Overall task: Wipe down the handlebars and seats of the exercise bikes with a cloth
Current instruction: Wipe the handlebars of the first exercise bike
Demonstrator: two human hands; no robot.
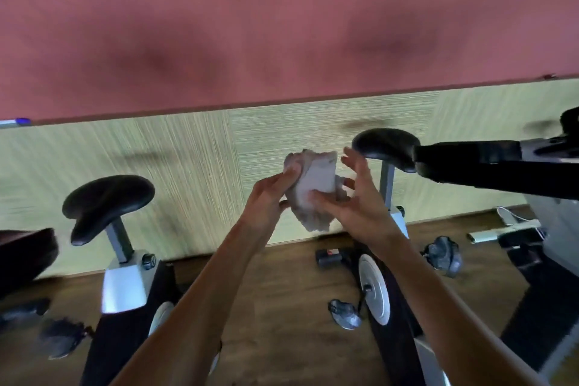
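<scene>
Between two padded black seats (pixel 108 202), both hands pinch a crumpled pale cloth (pixel 315 189).

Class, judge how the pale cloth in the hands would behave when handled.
The cloth looks floppy: it bunches and droops between the left hand and right hand. Probably light, since the fingers merely pinch it.
</scene>
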